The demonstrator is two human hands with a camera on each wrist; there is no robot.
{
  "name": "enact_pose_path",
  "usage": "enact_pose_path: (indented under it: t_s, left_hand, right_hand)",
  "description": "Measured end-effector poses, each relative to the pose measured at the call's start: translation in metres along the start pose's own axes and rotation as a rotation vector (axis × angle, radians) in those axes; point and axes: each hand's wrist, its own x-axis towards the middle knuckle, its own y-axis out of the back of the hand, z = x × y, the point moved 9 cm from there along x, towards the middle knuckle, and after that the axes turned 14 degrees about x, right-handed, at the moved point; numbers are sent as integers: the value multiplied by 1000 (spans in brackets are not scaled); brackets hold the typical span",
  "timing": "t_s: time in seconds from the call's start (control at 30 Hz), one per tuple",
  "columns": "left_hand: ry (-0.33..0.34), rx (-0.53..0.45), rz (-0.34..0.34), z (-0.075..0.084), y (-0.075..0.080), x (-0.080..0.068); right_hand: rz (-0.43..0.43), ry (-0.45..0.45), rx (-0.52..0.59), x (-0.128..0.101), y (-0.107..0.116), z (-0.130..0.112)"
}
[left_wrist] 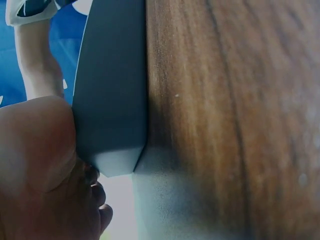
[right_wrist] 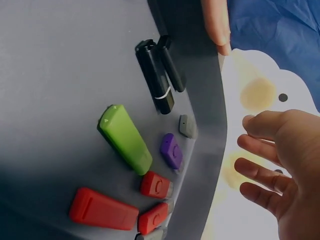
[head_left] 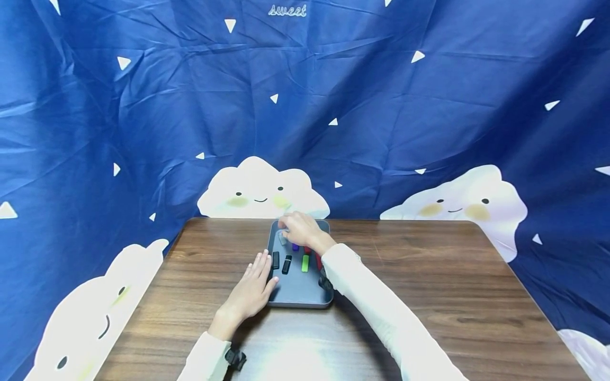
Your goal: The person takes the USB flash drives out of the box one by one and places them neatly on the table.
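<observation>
L to R, as I see it: my left hand (head_left: 251,292), fingers straight, flat on wooden table (head_left: 429,275), touching left rim of grey rectangular metal tray (head_left: 300,296). In tray: two black sticks (right_wrist: 157,75), green plastic stick (right_wrist: 127,140), red pieces (right_wrist: 102,210). My right hand (head_left: 300,228) over tray's far end, fingers spread, holding nothing.

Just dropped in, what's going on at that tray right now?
A person works at a grey tray on a wooden table. The left hand lies flat against the tray's left edge. The right hand hovers over its far end, fingers spread, holding nothing. Inside lie a green stick, a red one, two black ones and small caps.
</observation>
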Motion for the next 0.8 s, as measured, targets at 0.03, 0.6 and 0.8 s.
enact_pose_path:
  t_s: [0.03, 0.6, 0.8]
  left_hand:
    - [2, 11, -4, 0, -1, 0]
    - [17, -17, -41, 1, 5, 1]
    - [16, 12, -29, -2, -2, 1]
  right_hand:
    - [-7, 0, -3, 1, -2, 1]
    - [-72, -32, -61, 9, -24, 2]
    - [-103, -62, -71, 8, -32, 9]
